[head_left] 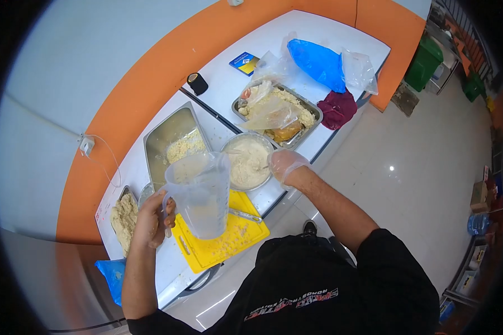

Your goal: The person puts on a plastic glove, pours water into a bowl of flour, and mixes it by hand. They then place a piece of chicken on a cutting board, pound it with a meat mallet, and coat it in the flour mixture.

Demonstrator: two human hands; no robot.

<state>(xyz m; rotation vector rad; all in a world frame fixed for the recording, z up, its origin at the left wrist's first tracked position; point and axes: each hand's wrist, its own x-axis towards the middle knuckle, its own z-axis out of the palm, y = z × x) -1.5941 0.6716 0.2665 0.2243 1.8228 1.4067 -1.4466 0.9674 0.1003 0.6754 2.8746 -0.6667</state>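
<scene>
My left hand (152, 218) is closed round the handle of a clear plastic measuring jug (204, 192), which is held over a yellow cutting board (198, 259). The jug's see-through walls carry measuring marks. My right hand (288, 165), in a clear plastic glove, is at the right rim of a round metal bowl (268, 144). Its fingers are bent together at a thin dark piece over the rim; I cannot tell what that is. Pale, thick mixture (247, 163) fills the bowl. A knife handle (245, 215) lies across the board, partly behind the jug, among scattered crumbs.
A deep steel pan (155, 146) with crumbly food stands left of the bowl. Beyond are a food tray (315, 107) with plastic over it, a maroon cloth (337, 109), a blue bag (318, 61) and a black roll (197, 84). Another filled tray (124, 220) sits far left.
</scene>
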